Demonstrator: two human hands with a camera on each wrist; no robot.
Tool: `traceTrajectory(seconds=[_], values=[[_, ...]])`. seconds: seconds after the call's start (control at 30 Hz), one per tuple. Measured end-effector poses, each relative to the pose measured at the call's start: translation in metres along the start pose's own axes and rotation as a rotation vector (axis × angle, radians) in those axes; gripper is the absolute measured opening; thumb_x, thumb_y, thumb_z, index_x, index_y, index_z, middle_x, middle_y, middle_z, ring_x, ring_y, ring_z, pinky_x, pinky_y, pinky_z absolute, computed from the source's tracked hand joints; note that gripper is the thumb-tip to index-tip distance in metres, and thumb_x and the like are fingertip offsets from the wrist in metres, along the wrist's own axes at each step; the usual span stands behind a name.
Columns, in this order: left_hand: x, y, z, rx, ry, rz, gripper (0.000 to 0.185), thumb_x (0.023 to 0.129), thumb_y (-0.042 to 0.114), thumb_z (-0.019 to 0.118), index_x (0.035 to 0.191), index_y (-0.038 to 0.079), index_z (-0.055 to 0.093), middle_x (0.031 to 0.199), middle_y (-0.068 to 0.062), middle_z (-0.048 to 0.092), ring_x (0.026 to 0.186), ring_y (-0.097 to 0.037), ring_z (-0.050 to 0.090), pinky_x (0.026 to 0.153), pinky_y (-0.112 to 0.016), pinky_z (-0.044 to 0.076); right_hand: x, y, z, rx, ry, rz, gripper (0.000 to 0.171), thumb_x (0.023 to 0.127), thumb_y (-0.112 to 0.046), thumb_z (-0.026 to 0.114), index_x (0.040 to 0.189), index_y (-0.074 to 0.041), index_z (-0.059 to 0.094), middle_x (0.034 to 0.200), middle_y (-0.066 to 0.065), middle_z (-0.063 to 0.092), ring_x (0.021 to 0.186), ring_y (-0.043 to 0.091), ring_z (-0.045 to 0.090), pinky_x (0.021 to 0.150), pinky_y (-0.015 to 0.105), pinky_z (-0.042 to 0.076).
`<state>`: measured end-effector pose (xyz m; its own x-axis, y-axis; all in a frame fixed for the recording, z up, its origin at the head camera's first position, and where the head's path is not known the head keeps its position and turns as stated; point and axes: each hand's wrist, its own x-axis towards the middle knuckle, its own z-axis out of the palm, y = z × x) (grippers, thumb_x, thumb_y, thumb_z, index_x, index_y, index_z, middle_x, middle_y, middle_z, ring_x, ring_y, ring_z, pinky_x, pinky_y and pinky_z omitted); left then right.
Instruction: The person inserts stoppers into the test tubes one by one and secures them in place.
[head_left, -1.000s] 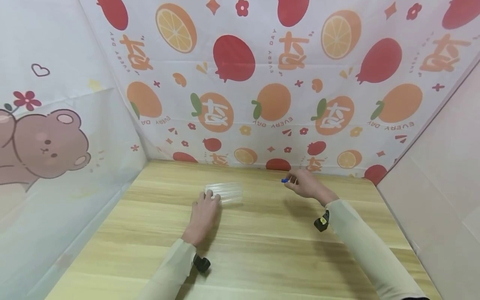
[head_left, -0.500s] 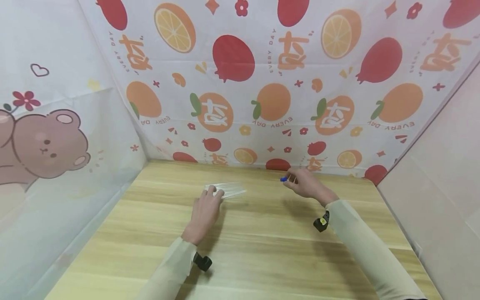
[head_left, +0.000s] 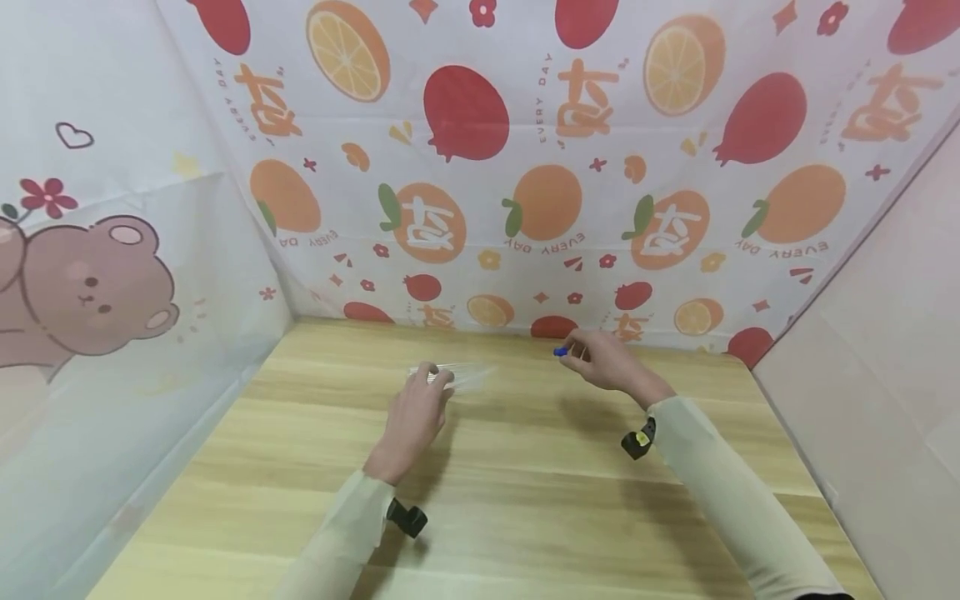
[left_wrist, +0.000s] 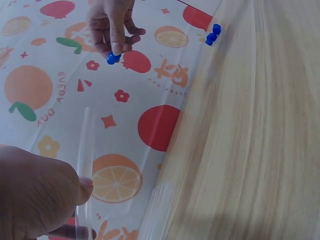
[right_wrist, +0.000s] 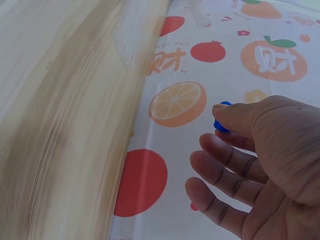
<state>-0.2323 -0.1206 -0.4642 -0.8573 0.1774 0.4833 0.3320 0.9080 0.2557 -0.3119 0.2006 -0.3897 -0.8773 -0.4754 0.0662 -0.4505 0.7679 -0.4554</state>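
Observation:
My left hand (head_left: pixel 412 421) is raised just over a row of clear tubes (head_left: pixel 467 377) on the table. One clear tube (left_wrist: pixel 86 155) is pinched between its thumb and fingers, pointing away from the hand. Its round end (right_wrist: pixel 203 22) shows in the right wrist view. To the right, my right hand (head_left: pixel 609 362) is held above the table near the back wall. Its thumb and index finger pinch a small blue cap (right_wrist: pixel 221 122), while the other fingers are loosely bent. In the left wrist view, the lying tubes (left_wrist: pixel 157 212) appear beside the hand.
Several more blue caps (left_wrist: pixel 213 35) lie together on the wooden table (head_left: pixel 510 517), close to the back wall. A fruit-printed sheet (head_left: pixel 525 125) covers that wall. A bear-printed sheet (head_left: pixel 97 283) hangs at the left, and a pale wall (head_left: pixel 885 333) stands at the right.
My left hand has moved slightly forward and right, lifting a clear tube off the row. My right hand has shifted a little left and forward with the blue cap.

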Motion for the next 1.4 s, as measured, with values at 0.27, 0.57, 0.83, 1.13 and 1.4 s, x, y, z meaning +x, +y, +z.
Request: traceTrajectory(seconds=[0.27,0.57,0.83,1.13,1.4], values=[[0.002,0.004,-0.005,-0.068,-0.006,-0.038,0.015,0.097,0.014,0.067,0.112,0.011,0.068,0.119,-0.015,0.062,0.071,-0.023,0.06,0.049,-0.028,0.048,0.0,-0.007,0.0,-0.011,0.011,-0.021,0.024,0.099,-0.033,0.065,0.112,-0.013,0.07,0.098,0.003,0.073,0.087,0.016,0.067,0.078,0.035,0.058],[0.006,0.009,-0.008,-0.103,-0.022,-0.022,0.017,0.099,0.017,0.065,0.115,0.011,0.067,0.121,-0.013,0.062,0.06,-0.014,0.05,0.049,-0.024,0.042,0.003,-0.017,-0.005,-0.001,0.003,-0.045,0.024,0.1,-0.032,0.064,0.114,-0.013,0.069,0.098,0.004,0.072,0.086,0.016,0.067,0.077,0.035,0.058],[0.006,0.013,-0.009,-0.087,-0.025,-0.007,0.016,0.099,0.016,0.065,0.115,0.013,0.067,0.12,-0.012,0.063,0.057,-0.014,0.047,0.047,-0.022,0.038,0.001,-0.024,-0.007,-0.003,0.011,-0.062,0.022,0.1,-0.029,0.065,0.113,-0.012,0.069,0.096,0.002,0.072,0.083,0.014,0.065,0.074,0.032,0.057],[0.009,0.016,-0.009,-0.074,-0.017,-0.008,0.016,0.099,0.016,0.065,0.114,0.014,0.067,0.12,-0.011,0.063,0.065,-0.02,0.057,0.048,-0.027,0.044,0.003,-0.032,-0.005,-0.013,0.008,-0.051,0.017,0.099,-0.025,0.066,0.112,-0.014,0.069,0.097,0.0,0.072,0.084,0.015,0.065,0.076,0.033,0.057],[0.01,0.018,-0.009,-0.064,-0.035,-0.006,0.016,0.1,0.015,0.064,0.115,0.014,0.068,0.121,-0.011,0.063,0.07,-0.021,0.06,0.05,-0.026,0.044,0.004,-0.04,-0.002,0.003,-0.011,-0.064,0.018,0.099,-0.026,0.067,0.112,-0.014,0.069,0.098,-0.001,0.072,0.085,0.014,0.066,0.075,0.031,0.056]])
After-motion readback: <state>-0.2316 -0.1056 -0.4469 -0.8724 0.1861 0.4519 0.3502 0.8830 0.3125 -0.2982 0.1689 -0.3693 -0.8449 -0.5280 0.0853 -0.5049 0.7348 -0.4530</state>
